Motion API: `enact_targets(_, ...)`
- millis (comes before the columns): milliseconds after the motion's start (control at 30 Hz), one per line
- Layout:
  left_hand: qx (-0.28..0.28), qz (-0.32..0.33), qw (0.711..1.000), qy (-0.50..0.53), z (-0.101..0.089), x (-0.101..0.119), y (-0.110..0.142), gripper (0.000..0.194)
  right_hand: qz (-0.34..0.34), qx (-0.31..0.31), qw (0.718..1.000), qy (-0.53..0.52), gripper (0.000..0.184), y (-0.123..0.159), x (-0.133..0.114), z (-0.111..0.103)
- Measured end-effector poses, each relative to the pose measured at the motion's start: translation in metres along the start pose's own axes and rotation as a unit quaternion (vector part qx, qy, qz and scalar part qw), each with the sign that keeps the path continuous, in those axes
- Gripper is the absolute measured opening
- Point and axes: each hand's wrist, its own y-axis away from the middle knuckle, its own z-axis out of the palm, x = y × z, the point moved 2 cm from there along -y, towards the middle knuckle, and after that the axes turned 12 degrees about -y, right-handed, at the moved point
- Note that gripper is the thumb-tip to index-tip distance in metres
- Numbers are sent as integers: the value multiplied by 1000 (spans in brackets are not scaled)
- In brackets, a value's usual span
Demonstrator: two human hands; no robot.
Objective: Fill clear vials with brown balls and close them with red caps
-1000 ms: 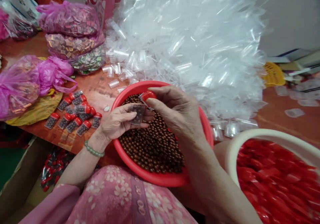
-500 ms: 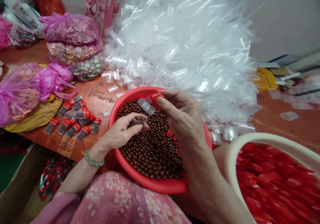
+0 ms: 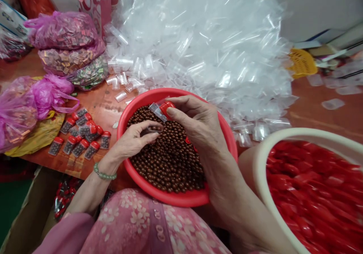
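- There we had the left grip (image 3: 133,138), clamped thumb against fingers around a small clear case (image 3: 155,128), its oval rim turned up towards us and dark brown showing within!
- Just across from it, the right grip (image 3: 200,125) was clamped too: a red cap (image 3: 167,109) sat pinched at the fingertips, with a clear strip-like case (image 3: 156,111) jutting out beside it, towards the left grip. Joined to the cap or merely alongside? We could not tell.
- And below both grips, a mass of round brown balls (image 3: 172,170) filled the red basin (image 3: 167,202).
- Handling, then: we judged the case very light, thin-walled and springy, likely slick on its smooth faces; too hard a squeeze could have bowed it and spilled the contents.
- Best hold, in our view: the broad faces, below the rim, mouth upward. The cap looked stiff and smooth, best pinched by its sides.
- The balls? Hard and quick to roll, we reckoned.
- What a look, too: glossy red on the cap, glassy walls on the case. Left of the left grip, capped cases (image 3: 85,131) lay clustered on the surface (image 3: 98,100), dark-filled and red-topped.
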Motion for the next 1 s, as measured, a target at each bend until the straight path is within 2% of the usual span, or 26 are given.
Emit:
enact_targets(133,3,-23,999,31,-2,0,-1,32,-3,-18,1000,25,22,1,-3,-4)
enact_targets(267,-8,-51,999,12,-4,0,-3,37,-12,-44,997,65,21,1,-5,-8)
enact_targets(433,-6,-55,998,19,-4,-1,-5,44,-29,-62,993,98,18,5,-9,-13)
enact_targets(733,1,-52,998,26,-1,-4,-6,29,-20,-84,989,119,22,9,-4,-13)
enact_targets(1000,12,-22,999,-41,0,-8,-7,26,-60,-151,978,132,17,12,-8,-8)
